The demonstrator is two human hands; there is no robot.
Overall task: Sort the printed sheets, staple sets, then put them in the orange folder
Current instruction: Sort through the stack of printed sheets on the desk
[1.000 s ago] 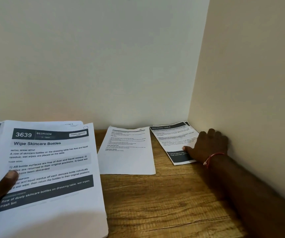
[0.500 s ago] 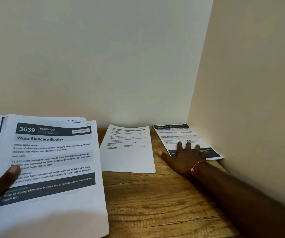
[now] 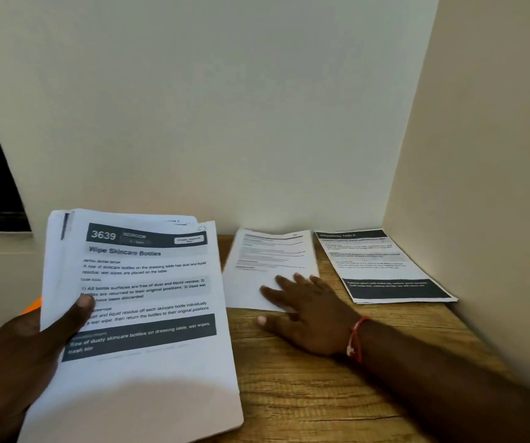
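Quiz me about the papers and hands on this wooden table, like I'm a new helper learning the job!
1. True or false: the left hand grips the thick stack of white printed sheets.
2. Pick one: the right hand, which wears a red thread bracelet, rests its straight fingers on A) the plain white text sheet in the middle, B) a stapler, C) a pen.
3. Fill in: the title on the stack's top page reads "Wipe ____ Bottles".
Key: 1 true; 2 A; 3 Skincare.
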